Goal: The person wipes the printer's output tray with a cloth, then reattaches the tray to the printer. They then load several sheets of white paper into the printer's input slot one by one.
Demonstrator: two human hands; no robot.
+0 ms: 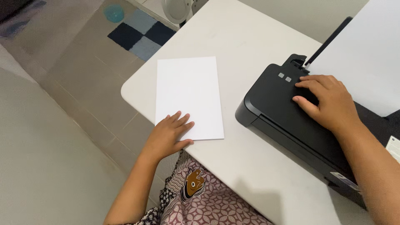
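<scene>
A stack of white paper lies on the white table near its left edge. My left hand rests flat on the stack's near left corner, fingers spread, holding nothing. My right hand lies on top of a black printer at the right, its fingertips pressing on the top panel next to two small grey buttons. A white sheet stands in the printer's rear feed tray.
The table's rounded corner sits above a tiled floor. A blue-and-dark checkered mat and a round blue object lie on the floor. A white fan base stands behind the table. My patterned clothing shows below.
</scene>
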